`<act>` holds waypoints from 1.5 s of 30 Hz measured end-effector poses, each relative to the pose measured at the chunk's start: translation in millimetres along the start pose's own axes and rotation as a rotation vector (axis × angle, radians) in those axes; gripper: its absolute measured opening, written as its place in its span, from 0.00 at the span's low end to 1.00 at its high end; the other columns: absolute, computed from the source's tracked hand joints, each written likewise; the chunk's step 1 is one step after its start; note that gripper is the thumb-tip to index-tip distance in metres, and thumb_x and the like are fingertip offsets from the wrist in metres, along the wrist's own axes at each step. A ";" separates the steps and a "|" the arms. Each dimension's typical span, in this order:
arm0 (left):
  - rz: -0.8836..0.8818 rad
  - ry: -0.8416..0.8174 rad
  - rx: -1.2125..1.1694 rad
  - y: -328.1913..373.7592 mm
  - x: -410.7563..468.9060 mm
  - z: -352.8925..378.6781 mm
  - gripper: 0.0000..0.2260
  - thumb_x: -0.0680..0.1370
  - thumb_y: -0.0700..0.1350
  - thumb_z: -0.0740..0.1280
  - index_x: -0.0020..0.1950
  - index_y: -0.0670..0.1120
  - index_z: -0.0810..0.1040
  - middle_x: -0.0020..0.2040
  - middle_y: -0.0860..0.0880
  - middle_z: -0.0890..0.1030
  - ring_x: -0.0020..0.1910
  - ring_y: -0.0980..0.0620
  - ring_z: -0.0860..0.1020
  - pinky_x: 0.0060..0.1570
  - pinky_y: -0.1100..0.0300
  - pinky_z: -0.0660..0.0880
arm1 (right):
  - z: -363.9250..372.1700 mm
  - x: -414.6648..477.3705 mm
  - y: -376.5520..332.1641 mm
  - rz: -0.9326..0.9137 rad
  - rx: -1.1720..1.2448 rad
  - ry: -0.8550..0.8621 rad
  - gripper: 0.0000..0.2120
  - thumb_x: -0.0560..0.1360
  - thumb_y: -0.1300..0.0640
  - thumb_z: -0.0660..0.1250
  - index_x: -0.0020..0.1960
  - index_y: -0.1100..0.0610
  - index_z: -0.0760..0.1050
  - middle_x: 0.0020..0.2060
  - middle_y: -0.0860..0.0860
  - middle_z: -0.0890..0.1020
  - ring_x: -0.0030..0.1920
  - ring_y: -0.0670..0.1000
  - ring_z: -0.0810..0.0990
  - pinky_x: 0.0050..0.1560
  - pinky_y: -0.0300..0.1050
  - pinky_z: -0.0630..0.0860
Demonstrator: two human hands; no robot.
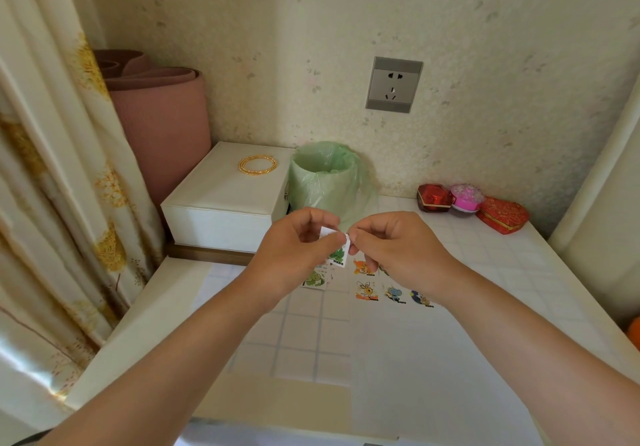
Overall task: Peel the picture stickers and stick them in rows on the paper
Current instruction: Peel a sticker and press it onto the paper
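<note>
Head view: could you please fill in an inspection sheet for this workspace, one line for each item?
Surface: table with a checked cover.
Job's things: green sticker held up above the table; loose stickers lie below it; paper carries stuck stickers near its far edge.
Clutter: white box with a gold bangle on top; bin lined with a green bag; three small gift boxes by the wall.
Hands: left hand and right hand both pinch the green sticker.
Cables: nothing seen.
Surroundings: wall socket, curtain, rolled mat.
</note>
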State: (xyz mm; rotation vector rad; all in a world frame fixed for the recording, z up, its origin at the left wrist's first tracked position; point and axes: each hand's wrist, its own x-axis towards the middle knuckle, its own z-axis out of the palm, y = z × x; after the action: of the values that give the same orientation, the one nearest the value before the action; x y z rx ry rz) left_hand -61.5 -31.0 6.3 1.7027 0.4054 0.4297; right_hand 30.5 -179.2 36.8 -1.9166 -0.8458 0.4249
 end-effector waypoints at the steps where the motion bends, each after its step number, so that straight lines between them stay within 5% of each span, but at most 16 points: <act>1: 0.054 0.079 0.075 -2.5 0.2 1.2 0.08 0.73 0.45 0.75 0.51 0.53 0.80 0.44 0.54 0.81 0.41 0.58 0.77 0.43 0.66 0.77 | 1.2 1.2 1.4 0.001 0.005 0.019 0.11 0.80 0.60 0.66 0.41 0.58 0.83 0.22 0.43 0.77 0.22 0.41 0.70 0.28 0.30 0.68; 3: 0.154 0.207 0.205 -5.0 -0.7 2.8 0.10 0.72 0.48 0.76 0.48 0.54 0.77 0.43 0.57 0.79 0.38 0.59 0.75 0.39 0.71 0.72 | 4.0 3.8 4.7 0.004 0.002 0.058 0.10 0.79 0.59 0.67 0.40 0.58 0.83 0.21 0.42 0.77 0.22 0.41 0.70 0.27 0.31 0.68; 6: 0.143 0.173 0.177 -4.5 -2.2 4.6 0.05 0.73 0.45 0.75 0.43 0.50 0.79 0.36 0.55 0.81 0.32 0.59 0.76 0.35 0.67 0.74 | 8.5 6.1 8.7 -0.023 -0.040 0.099 0.11 0.78 0.57 0.68 0.38 0.52 0.83 0.23 0.43 0.78 0.22 0.41 0.71 0.27 0.34 0.69; 10: 0.035 0.111 0.047 0.0 -3.7 5.8 0.03 0.77 0.43 0.71 0.43 0.48 0.85 0.38 0.52 0.85 0.40 0.51 0.83 0.40 0.60 0.81 | 12.8 7.8 13.3 -0.085 -0.118 0.143 0.09 0.77 0.54 0.70 0.39 0.47 0.83 0.28 0.42 0.81 0.27 0.43 0.74 0.34 0.46 0.78; 19: -0.084 0.113 -0.039 7.4 -5.0 -0.6 0.03 0.76 0.45 0.72 0.44 0.47 0.85 0.40 0.53 0.86 0.38 0.54 0.84 0.38 0.60 0.82 | 20.0 11.7 11.6 -0.133 -0.176 0.192 0.07 0.77 0.52 0.70 0.40 0.46 0.82 0.29 0.33 0.78 0.26 0.42 0.72 0.30 0.32 0.68; 25: -0.064 0.072 -0.068 8.4 -3.1 -8.3 0.06 0.78 0.43 0.69 0.46 0.44 0.84 0.41 0.51 0.86 0.39 0.55 0.83 0.38 0.62 0.81 | 27.4 11.7 2.6 -0.159 -0.092 0.221 0.05 0.76 0.52 0.69 0.42 0.45 0.81 0.35 0.35 0.82 0.33 0.56 0.81 0.35 0.48 0.78; 29: -0.028 0.047 -0.012 7.7 -0.9 -19.8 0.06 0.78 0.44 0.68 0.47 0.43 0.83 0.41 0.52 0.86 0.40 0.56 0.83 0.36 0.66 0.78 | 25.9 14.6 -1.8 -0.210 -0.052 0.176 0.04 0.75 0.53 0.73 0.45 0.45 0.85 0.40 0.40 0.86 0.31 0.43 0.79 0.36 0.40 0.76; 35: 0.051 0.086 0.241 3.6 1.6 -35.3 0.05 0.78 0.46 0.67 0.43 0.50 0.81 0.40 0.56 0.85 0.37 0.56 0.80 0.36 0.62 0.74 | 38.2 19.6 -3.4 -0.213 -0.116 0.230 0.07 0.75 0.56 0.72 0.40 0.46 0.82 0.34 0.38 0.81 0.31 0.54 0.80 0.32 0.40 0.75; 40: 0.189 0.145 0.552 0.2 4.7 -52.4 0.06 0.79 0.47 0.63 0.42 0.51 0.75 0.36 0.53 0.81 0.33 0.54 0.76 0.37 0.56 0.76 | 44.4 28.2 -1.7 -0.182 -0.137 0.305 0.07 0.76 0.55 0.70 0.40 0.47 0.81 0.32 0.38 0.80 0.31 0.52 0.81 0.33 0.41 0.75; 45: 0.163 0.169 0.582 4.4 14.0 -70.7 0.09 0.79 0.45 0.60 0.40 0.48 0.75 0.36 0.50 0.80 0.36 0.49 0.78 0.40 0.49 0.79 | 34.1 59.6 -0.7 -0.199 -0.208 0.468 0.06 0.77 0.55 0.70 0.42 0.47 0.82 0.36 0.43 0.83 0.35 0.46 0.81 0.38 0.44 0.78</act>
State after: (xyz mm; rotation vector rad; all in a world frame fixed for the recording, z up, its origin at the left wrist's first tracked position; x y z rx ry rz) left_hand -84.2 35.5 22.7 2.2835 0.5528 0.6183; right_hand 51.1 -114.8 24.7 -1.9819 -0.7761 -0.2361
